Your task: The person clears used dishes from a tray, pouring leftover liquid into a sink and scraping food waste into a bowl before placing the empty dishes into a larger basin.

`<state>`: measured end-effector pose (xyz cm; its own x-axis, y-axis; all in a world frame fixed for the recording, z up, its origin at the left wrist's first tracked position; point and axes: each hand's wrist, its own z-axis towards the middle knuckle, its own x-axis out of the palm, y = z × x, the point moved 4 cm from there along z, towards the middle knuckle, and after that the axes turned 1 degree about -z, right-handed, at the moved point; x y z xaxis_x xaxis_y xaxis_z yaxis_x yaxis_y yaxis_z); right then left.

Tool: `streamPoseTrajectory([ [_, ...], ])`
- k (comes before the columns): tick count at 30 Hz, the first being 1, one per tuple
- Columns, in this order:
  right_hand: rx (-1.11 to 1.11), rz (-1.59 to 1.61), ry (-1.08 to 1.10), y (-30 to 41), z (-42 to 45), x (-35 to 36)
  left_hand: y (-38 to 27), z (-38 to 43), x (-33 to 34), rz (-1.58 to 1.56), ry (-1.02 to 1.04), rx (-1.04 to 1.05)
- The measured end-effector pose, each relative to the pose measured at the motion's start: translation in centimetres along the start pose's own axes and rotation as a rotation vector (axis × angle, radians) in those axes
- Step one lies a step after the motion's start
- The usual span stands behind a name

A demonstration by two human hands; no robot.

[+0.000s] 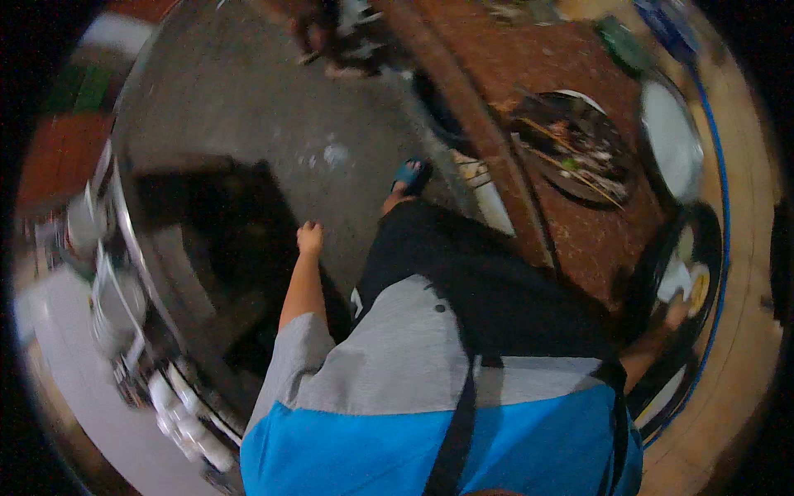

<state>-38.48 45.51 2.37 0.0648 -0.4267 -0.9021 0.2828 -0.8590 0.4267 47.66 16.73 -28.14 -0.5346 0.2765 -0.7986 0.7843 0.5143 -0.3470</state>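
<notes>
My left hand [310,237] hangs over the grey floor [366,124], its fingers curled in and nothing seen in them. On the far right my right hand [677,311] reaches over a dark round basin [639,304]. Right at its fingers are a white item [675,280] and a yellowish rounded item [700,288]; blur hides whether I grip either. Beyond that basin a large pale round basin or lid [670,139] leans at the edge of a reddish-brown slab [595,248]. A dark round tray [574,149] on the slab carries mixed scraps and thin sticks.
A blue hose [719,167] runs along the right side. At left, a metal rack [127,229] holds white dishes [118,310] and several white cups [186,415]. Another person's feet [344,69] stand at the top. A dark tub [443,115] sits below the slab's edge.
</notes>
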Motion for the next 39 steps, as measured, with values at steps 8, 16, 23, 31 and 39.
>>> streamPoseTrajectory([
  [8, -0.408, -0.586, -0.293, 13.2, 8.1, 0.5, 12.0, -11.7, 6.0, -0.404, 0.066, -0.398],
  [16, -0.711, -0.873, 0.053, 23.4, 10.9, 7.2, 8.2, -17.0, 5.5, -0.548, 0.061, -0.449],
  [23, -0.354, -0.656, 0.011, 17.3, 12.0, 9.0, 6.8, -16.2, 4.7, -0.534, 0.037, -0.329],
  [31, -0.206, -0.624, 0.016, 20.1, 6.6, 9.1, 10.8, -13.1, 7.0, -0.583, 0.040, -0.301],
  [39, -0.271, -0.519, 0.025, 19.8, 6.4, 8.8, 6.8, -11.4, 4.5, -0.661, 0.080, -0.301],
])
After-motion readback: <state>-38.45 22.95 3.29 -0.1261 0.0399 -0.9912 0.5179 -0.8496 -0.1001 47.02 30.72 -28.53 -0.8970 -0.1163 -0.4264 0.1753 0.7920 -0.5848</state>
